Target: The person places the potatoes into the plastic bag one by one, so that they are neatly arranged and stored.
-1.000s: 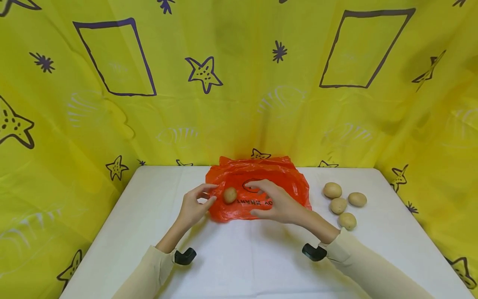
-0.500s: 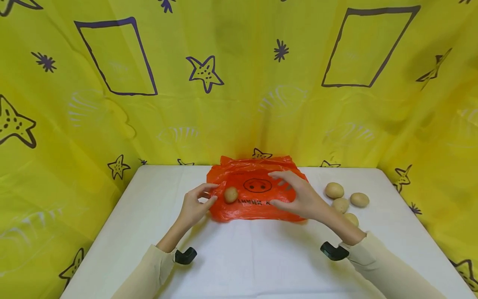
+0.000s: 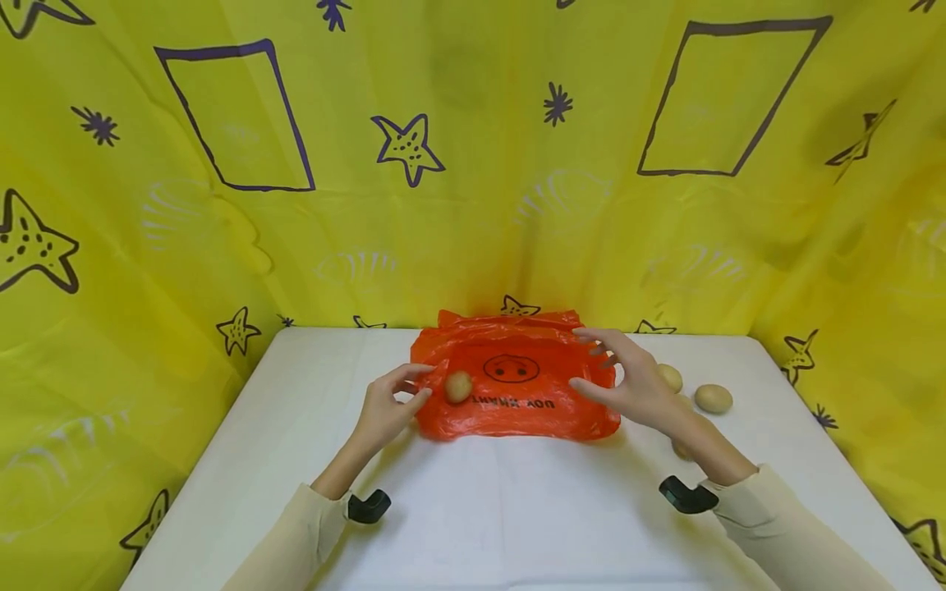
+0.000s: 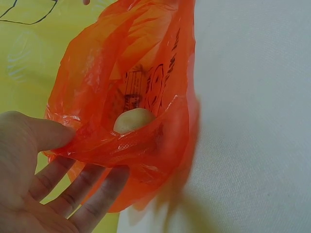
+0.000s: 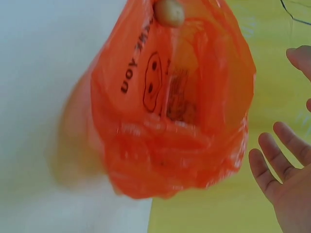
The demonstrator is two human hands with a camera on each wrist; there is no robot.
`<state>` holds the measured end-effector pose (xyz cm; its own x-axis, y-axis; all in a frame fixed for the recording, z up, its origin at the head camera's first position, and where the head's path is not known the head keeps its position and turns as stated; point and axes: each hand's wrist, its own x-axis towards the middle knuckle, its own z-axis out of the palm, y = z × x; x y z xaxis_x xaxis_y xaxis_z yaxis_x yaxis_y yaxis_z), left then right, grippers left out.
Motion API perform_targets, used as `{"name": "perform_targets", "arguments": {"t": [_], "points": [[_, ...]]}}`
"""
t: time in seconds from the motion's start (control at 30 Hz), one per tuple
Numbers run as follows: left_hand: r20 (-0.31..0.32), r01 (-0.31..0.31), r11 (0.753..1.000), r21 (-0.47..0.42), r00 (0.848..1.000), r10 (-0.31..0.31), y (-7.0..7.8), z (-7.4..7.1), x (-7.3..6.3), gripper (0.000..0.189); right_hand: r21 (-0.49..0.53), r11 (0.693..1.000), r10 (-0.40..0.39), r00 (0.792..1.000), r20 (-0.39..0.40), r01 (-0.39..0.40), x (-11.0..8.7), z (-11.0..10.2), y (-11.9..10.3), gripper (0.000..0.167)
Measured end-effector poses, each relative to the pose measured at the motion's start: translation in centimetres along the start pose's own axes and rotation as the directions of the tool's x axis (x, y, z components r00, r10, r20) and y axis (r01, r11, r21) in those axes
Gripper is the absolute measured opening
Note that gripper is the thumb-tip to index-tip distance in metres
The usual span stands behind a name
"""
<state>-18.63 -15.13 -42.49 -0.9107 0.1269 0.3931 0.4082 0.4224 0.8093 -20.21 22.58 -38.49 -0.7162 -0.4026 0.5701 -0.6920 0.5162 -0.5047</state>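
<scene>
Presently the right grip point(image 3: 636, 382), spread, is moving rightward, uncovering the red bag point(image 3: 513, 420) — one potato point(image 3: 458, 387) lying inside, loose potatoes point(image 3: 714, 399) outside — while the left grip point(image 3: 390, 404) is pinching its rim point(image 4: 97, 154), apparently keeping it open

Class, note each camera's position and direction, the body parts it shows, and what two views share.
Head: worn on the head, facing forward and down at the red bag; left hand, right hand, sleeves show.
Left wrist: worn there, facing into the bag; the left hand shows, pinching its edge.
Right wrist: worn there, facing the bag; the right hand shows.
Both wrist views share the bag and potato inside.
</scene>
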Motion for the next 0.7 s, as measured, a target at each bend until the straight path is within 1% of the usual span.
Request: {"name": "perform_targets", "arguments": {"t": [0.1, 0.17, 0.23, 0.37, 0.47, 0.6, 0.7], "points": [[-0.002, 0.005, 1.000, -0.004, 1.000, -0.005, -0.5, 0.0, 0.0, 0.028, -0.026, 0.999, 0.033, 0.999, -0.016, -0.033, -0.3, -0.7, 0.6, 0.070], [-0.001, 0.003, 1.000, -0.010, 1.000, -0.003, -1.7, 0.2, 0.1, 0.029, -0.041, 0.997, 0.058, 0.998, -0.031, -0.059, -0.5, -1.2, 0.9, 0.070], [0.001, 0.010, 1.000, -0.023, 1.000, -0.010, -2.4, 0.2, 0.2, 0.030, -0.051, 0.995, 0.078, 0.996, -0.047, -0.081, -0.7, -1.7, 1.2, 0.070], [0.009, 0.005, 0.999, -0.038, 1.000, -0.004, -2.6, 0.0, 0.3, 0.030, -0.068, 0.991, 0.109, 0.991, -0.073, -0.114, -1.2, -2.5, 1.9, 0.071], [0.008, 0.015, 0.999, -0.035, 1.000, -0.015, -2.5, 0.0, 0.3, 0.030, -0.073, 0.987, 0.136, 0.987, -0.083, -0.142, -1.6, -3.2, 2.4, 0.071], [0.000, 0.034, 0.999, -0.018, 0.999, -0.034, -2.2, 0.2, 0.3, 0.030, -0.074, 0.978, 0.189, 0.978, -0.086, -0.195, -2.3, -4.1, 3.1, 0.069], [-0.008, 0.035, 0.999, -0.005, 0.999, -0.036, -2.0, 0.3, 0.4, 0.030, -0.072, 0.968, 0.236, 0.968, -0.080, -0.242, -2.9, -4.7, 3.7, 0.068]]}}
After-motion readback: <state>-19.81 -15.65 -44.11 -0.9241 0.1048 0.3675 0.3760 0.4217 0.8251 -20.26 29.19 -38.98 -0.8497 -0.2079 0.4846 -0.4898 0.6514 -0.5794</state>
